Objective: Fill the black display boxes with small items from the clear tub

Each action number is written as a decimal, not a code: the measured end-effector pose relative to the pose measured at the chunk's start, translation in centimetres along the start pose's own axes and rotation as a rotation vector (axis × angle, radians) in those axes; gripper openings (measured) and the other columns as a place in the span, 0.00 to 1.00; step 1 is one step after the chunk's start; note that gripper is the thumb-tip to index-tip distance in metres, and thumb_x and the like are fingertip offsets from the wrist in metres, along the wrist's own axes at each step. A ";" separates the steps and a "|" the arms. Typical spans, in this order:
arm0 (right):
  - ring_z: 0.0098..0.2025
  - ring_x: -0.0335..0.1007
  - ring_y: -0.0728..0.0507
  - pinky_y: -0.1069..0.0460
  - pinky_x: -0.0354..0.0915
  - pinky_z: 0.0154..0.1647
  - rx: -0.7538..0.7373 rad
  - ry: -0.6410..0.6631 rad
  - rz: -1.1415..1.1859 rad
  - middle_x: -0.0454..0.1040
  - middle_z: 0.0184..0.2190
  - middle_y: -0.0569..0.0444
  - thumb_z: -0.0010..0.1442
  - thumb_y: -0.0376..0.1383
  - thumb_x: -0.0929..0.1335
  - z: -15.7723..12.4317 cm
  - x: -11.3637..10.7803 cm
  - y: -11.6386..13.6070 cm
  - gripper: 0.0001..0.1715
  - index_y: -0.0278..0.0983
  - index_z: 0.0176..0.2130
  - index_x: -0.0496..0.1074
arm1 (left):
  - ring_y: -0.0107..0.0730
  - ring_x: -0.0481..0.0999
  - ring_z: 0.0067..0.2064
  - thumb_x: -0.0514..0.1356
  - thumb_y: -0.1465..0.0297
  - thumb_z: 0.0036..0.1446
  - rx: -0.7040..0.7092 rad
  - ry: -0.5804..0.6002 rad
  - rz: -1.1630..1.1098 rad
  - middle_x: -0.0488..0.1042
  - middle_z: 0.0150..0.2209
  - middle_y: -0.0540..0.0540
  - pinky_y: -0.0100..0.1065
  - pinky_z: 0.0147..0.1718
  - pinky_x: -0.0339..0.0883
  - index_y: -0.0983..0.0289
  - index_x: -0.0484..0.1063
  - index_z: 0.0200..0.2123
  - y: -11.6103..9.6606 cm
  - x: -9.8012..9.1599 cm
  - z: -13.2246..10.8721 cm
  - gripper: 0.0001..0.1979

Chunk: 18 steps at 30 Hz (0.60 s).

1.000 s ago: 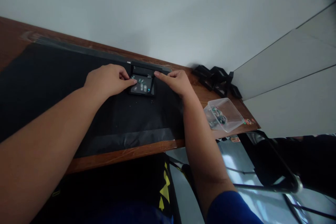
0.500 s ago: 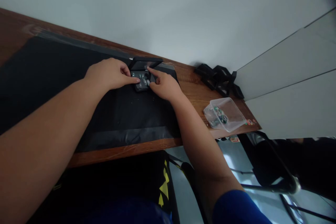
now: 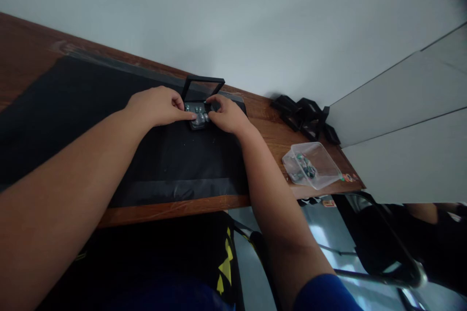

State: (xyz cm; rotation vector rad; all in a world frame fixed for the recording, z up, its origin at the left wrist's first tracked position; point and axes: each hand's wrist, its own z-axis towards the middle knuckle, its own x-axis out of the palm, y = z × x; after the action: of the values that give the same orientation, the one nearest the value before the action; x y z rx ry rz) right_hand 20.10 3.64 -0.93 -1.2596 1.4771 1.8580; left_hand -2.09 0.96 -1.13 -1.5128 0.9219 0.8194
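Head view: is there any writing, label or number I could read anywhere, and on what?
No text can be read.
Stickers on the table corner by the clear tub: too small and blurred.
Yellow print on dark cloth below the table: shapes only, no letters.

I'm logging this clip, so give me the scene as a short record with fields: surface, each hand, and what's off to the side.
surface: wooden table with a black mat
left hand: fingertips on the small black case
right hand: fingers at the case's right edge
case: lid raised, small shiny pieces inside
side: clear plastic container and black frames to the right
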 end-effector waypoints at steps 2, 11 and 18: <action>0.40 0.75 0.41 0.47 0.68 0.46 0.014 -0.002 0.053 0.81 0.40 0.51 0.63 0.34 0.69 0.4 0.0 -0.2 0.23 0.35 0.56 0.79 | 0.54 0.85 0.44 0.67 0.36 0.47 0.006 -0.006 0.012 0.86 0.41 0.58 0.49 0.42 0.73 0.51 0.84 0.36 0.0 0.0 0.0 0.27; 0.31 0.67 0.46 0.50 0.60 0.37 0.024 -0.042 0.084 0.70 0.26 0.59 0.68 0.33 0.71 0.7 0.4 -0.5 0.03 0.38 0.43 0.77 | 0.55 0.86 0.46 0.66 0.37 0.49 0.008 -0.012 0.032 0.87 0.43 0.58 0.49 0.45 0.76 0.52 0.84 0.37 -0.1 0.0 -0.2 0.27; 0.31 0.67 0.47 0.50 0.58 0.35 0.103 -0.061 0.125 0.73 0.27 0.57 0.66 0.39 0.75 0.9 0.4 -0.7 0.10 0.37 0.35 0.76 | 0.52 0.85 0.46 0.67 0.39 0.52 0.003 -0.020 0.019 0.87 0.46 0.56 0.47 0.44 0.73 0.51 0.82 0.37 -0.1 0.2 -0.5 0.24</action>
State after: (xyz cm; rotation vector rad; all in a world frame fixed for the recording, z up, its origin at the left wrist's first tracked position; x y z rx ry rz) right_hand 20.11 4.59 -1.58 -1.0761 1.6296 1.8546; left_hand -1.97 0.49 -1.18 -1.4928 0.9232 0.8448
